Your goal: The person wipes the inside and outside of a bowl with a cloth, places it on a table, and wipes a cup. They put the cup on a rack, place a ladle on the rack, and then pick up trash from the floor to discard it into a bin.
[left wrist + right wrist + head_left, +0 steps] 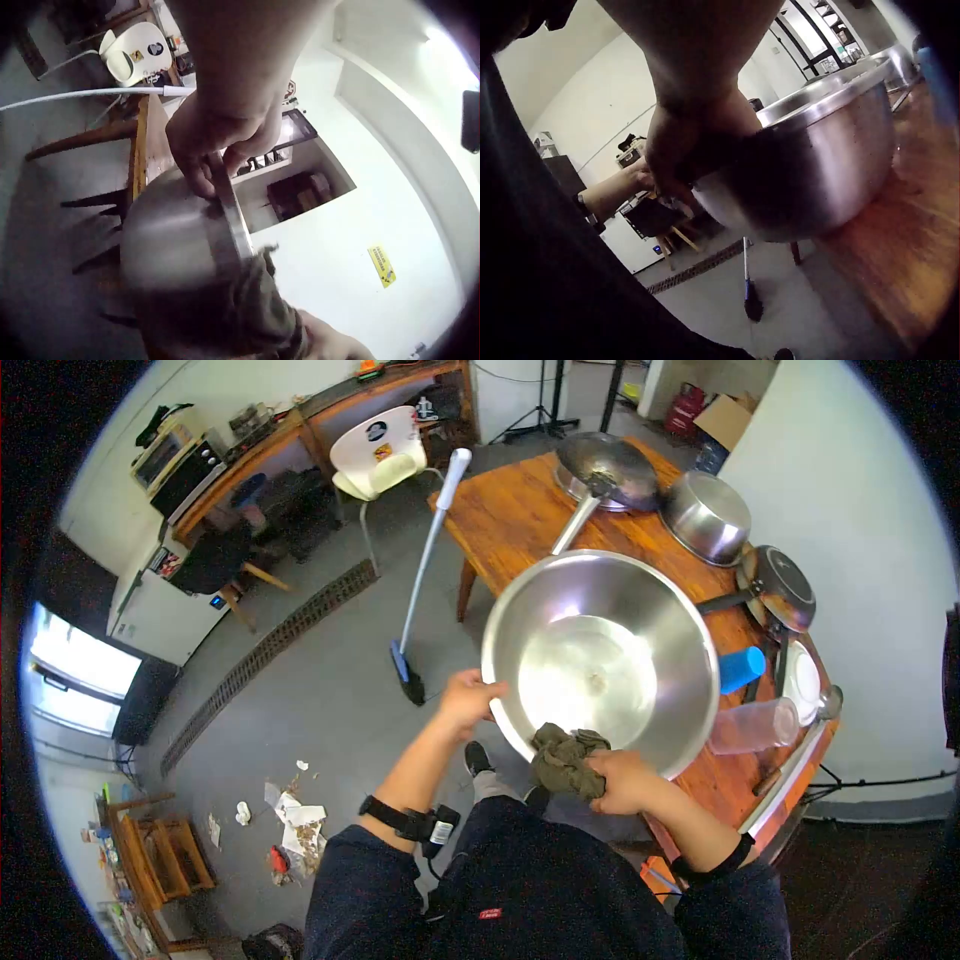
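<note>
where the centre right of the head view shows a stainless-steel basin [600, 670], mouth up over the edge of a wooden table [500, 510], the vessel is probably stiff, light for its breadth, slippery if wet and best held by its rim. left hand [468, 702]: thumb and fingers pinch the left rim. right hand [632, 782]: grips a soft, dark olive cloth [566, 762] at the lower rim. upper right: long-handled wok [625, 472].

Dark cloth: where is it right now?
In the head view, the dark cloth is in the right hand, at the near rim of the steel basin.
</note>
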The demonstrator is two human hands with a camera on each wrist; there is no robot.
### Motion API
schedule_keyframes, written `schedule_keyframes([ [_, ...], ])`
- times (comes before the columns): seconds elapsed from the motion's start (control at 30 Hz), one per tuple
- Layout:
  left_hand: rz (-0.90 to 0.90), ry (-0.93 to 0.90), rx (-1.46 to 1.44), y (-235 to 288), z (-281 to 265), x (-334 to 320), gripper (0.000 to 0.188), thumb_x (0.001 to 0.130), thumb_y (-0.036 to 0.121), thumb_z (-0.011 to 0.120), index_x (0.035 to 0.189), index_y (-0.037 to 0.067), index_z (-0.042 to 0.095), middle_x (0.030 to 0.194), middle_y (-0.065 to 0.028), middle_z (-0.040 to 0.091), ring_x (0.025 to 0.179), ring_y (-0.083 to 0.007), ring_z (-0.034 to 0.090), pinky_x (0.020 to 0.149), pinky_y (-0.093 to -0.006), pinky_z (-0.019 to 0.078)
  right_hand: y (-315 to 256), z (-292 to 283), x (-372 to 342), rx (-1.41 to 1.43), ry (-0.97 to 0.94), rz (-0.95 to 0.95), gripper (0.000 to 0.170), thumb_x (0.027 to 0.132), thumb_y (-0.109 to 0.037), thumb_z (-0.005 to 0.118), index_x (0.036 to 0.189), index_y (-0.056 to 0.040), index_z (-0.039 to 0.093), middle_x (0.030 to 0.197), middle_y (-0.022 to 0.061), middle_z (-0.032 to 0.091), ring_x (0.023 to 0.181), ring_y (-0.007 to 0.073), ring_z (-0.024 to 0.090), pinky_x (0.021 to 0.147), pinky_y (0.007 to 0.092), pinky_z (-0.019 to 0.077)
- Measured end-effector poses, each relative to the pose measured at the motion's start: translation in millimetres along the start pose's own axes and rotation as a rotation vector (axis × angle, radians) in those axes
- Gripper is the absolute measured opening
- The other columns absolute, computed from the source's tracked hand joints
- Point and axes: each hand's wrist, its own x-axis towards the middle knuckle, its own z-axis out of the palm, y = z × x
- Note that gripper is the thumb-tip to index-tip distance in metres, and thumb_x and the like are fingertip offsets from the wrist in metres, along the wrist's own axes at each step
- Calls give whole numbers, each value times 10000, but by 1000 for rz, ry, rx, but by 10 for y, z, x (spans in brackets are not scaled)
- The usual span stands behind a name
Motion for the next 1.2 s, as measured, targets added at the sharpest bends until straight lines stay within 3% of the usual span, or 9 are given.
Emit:
schedule_keyframes([
  [0.13, 76, 90, -20, 162, -132, 125, 167, 722, 69, 581, 842, -33, 526, 724, -110, 588, 580, -162, 570, 484, -264, 462, 140, -93, -146, -108, -93, 42, 453, 545, -233, 615, 958, -71, 525, 952, 113, 512, 881, 288, 502, 724, 373, 425],
  [0.23, 303, 228, -8, 31, -62, 111, 169, 735, 98, 583, 835, -14, 506, 709, -91, 578, 577, -119, 545, 498, -232, 447, 44, -155, -70, -140, -109, 45, 434, 552, -224, 601, 957, -84, 533, 920, 107, 521, 883, 277, 506, 721, 368, 430],
  [0.37, 6, 156, 1, -331, 139, -490, 115, 752, 137, 568, 751, 37, 511, 621, -23, 530, 523, -103, 511, 456, -244, 444, -15, -71, 45, -113, 3, -1, 451, 546, -232, 605, 964, -77, 534, 906, 110, 526, 871, 276, 510, 728, 364, 430],
  [0.5, 176, 124, -150, -386, -82, -338, 160, 752, 148, 568, 639, 53, 507, 566, -34, 527, 461, -121, 505, 433, -245, 435, -151, -5, 103, -28, 47, -21, 454, 543, -220, 607, 967, -75, 535, 893, 114, 528, 867, 280, 510, 726, 366, 428],
  [0.77, 123, 144, -45, 122, -302, 152, 198, 758, 194, 565, 677, 15, 539, 568, -20, 524, 440, -81, 449, 413, -214, 370, -5, -101, -1, -137, -85, 15, 418, 549, -207, 600, 944, -81, 546, 884, 121, 537, 846, 289, 519, 715, 378, 429],
  [0.87, 68, 127, 351, -77, -36, -289, 229, 764, 272, 551, 759, 43, 552, 625, -28, 532, 526, -106, 483, 469, -249, 391, -41, -127, 42, -133, -43, 9, 423, 549, -230, 610, 937, -76, 545, 886, 116, 539, 852, 291, 517, 713, 377, 433],
  [0.93, -1, 37, -159, -360, 143, -505, 136, 748, 116, 548, 818, 0, 536, 697, -54, 559, 557, -143, 531, 513, -258, 449, -17, -41, 86, -107, 8, -11, 430, 548, -232, 612, 939, -68, 535, 919, 108, 526, 872, 286, 509, 714, 373, 433],
  [1.1, 82, 39, -139, -159, -232, -67, 40, 680, -8, 567, 706, 17, 551, 664, -56, 578, 565, -117, 545, 492, -215, 437, -25, -66, 38, -115, -9, -8, 432, 550, -227, 606, 948, -77, 529, 928, 94, 512, 872, 277, 508, 711, 368, 433],
  [1.2, 271, 183, -231, 10, -297, 295, 110, 683, -25, 549, 793, -25, 535, 700, -90, 579, 587, -154, 550, 531, -248, 451, -14, -158, 2, -159, -28, 7, 419, 545, -218, 603, 934, -80, 533, 910, 91, 514, 865, 271, 511, 706, 364, 433],
])
